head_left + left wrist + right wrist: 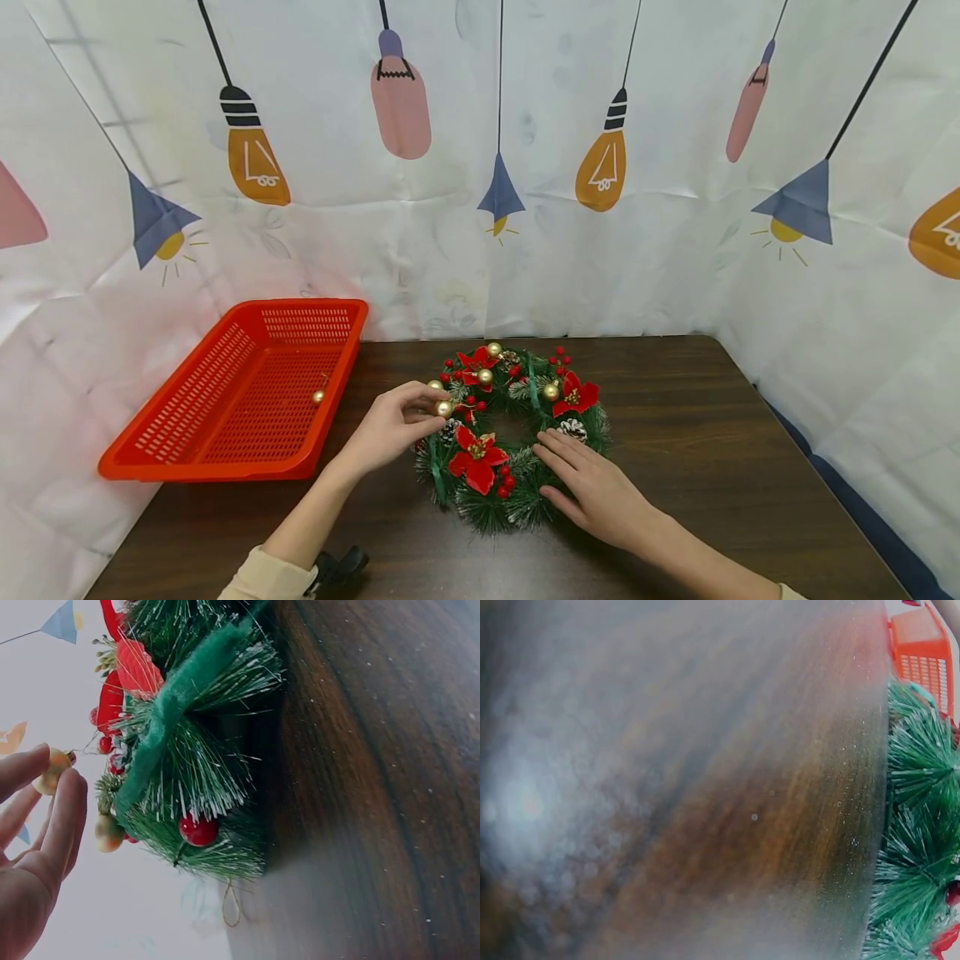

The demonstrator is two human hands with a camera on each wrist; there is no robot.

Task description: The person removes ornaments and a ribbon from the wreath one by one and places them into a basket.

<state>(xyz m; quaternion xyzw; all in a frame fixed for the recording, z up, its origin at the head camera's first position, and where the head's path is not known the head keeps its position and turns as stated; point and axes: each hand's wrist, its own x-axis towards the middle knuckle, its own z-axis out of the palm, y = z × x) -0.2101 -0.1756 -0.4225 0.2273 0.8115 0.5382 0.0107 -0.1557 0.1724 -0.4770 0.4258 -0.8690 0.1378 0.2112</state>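
Observation:
A green Christmas wreath [487,505] lies on the table, dressed with red poinsettias, red berries, pinecones and several gold baubles. My left hand [393,429] pinches a gold bauble [445,409] between thumb and fingertips at the wreath's left side. In the left wrist view the pinched bauble [52,772] sits just off the greenery, and another gold bauble [109,833] hangs on the wreath below it. My right hand [596,492] rests on the wreath's lower right part with its fingers extended. The right wrist view shows green needles [919,825] but not the hand's fingers.
A red plastic basket [341,408] stands left of the wreath, with one gold bauble [318,397] inside. The dark wooden table [675,417] carries both. Behind hangs a white curtain [450,267] printed with lamps. A black strap [337,569] is at the left wrist.

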